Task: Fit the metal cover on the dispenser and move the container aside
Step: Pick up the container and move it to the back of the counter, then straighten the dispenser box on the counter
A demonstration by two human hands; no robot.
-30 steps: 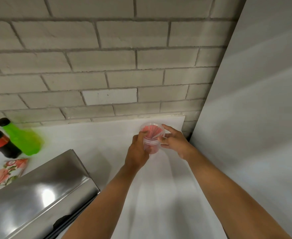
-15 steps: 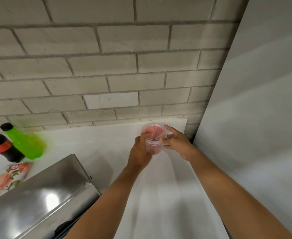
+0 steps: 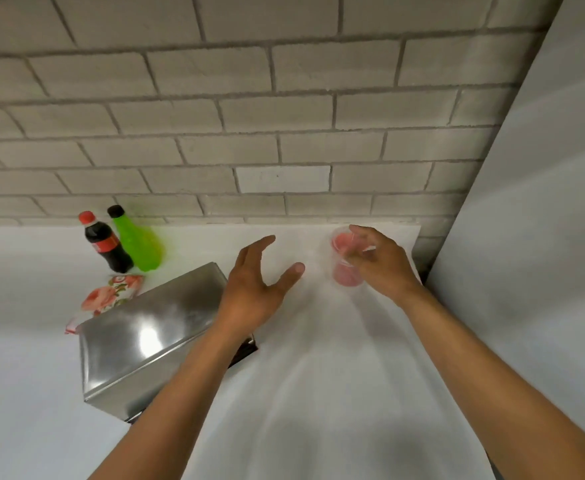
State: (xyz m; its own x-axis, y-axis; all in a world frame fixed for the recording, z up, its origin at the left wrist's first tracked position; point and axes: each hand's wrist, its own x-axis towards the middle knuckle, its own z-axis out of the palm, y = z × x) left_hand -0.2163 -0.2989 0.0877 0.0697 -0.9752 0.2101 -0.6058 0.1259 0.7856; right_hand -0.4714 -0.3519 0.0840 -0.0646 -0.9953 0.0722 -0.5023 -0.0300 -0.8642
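1. Gripping the clear plastic container [image 3: 346,268], the right hand [image 3: 384,268] has its fingers [image 3: 360,252] curled over the rim and side; the container holds something pink-red, and motion blur keeps its contents from being made out.
2. The container sits at the far right corner of the white surface [image 3: 318,375], close to the grey brick wall [image 3: 284,116] and just beside the plain grey panel [image 3: 543,237] that rises on the right. Whether its base touches the surface cannot be told.
3. The left hand [image 3: 256,289] is empty, its fingers [image 3: 254,247] spread and the thumb held wide apart, palm turned toward the container but well clear of it.
4. That hand hovers over the far right end of the metal cover [image 3: 138,341], a shiny steel box shape lying at an angle on the surface; the left forearm crosses its right edge.
5. A dark slot shows under the cover's near right edge, so the dispenser beneath is mostly hidden.
6. Behind the cover, near the wall, a cola bottle [image 3: 106,242] with a red cap stands touching a green bottle [image 3: 138,240] with a black cap.
7. A floral packet [image 3: 111,294] lies between the bottles and the cover.
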